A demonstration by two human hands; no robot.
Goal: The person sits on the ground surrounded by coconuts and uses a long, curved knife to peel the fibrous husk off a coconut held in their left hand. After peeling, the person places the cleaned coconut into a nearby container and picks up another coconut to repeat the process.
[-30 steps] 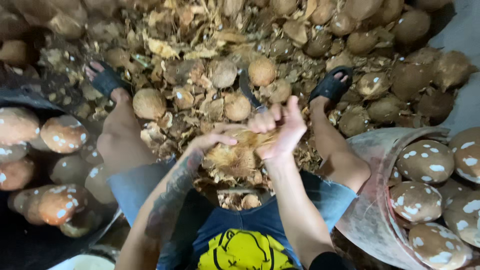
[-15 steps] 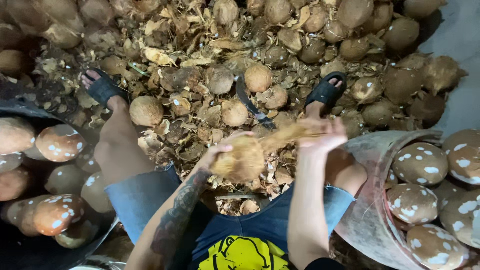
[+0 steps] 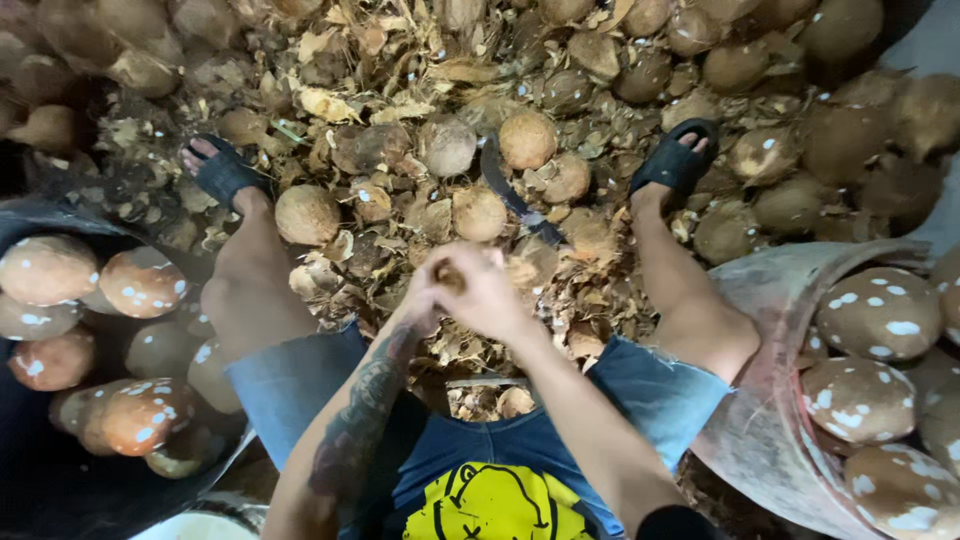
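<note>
Both my hands meet between my knees, clasped around a small brown husked coconut that is almost fully hidden by my fingers. My left hand, on the tattooed forearm, cups it from the left. My right hand wraps over its top and right side. Just beyond my hands a dark curved blade lies among the husk scraps. Round brown coconuts lie loose on the husk litter ahead.
My feet in black sandals rest on a deep layer of dry husk pieces. A dark tub at left and a metal basin at right each hold several peeled, speckled coconuts. Unpeeled coconuts pile up at the back.
My right hand had pulled a strip of husk away to the right. Now it is back on the coconut, and both hands sit slightly lower, closed around it.
</note>
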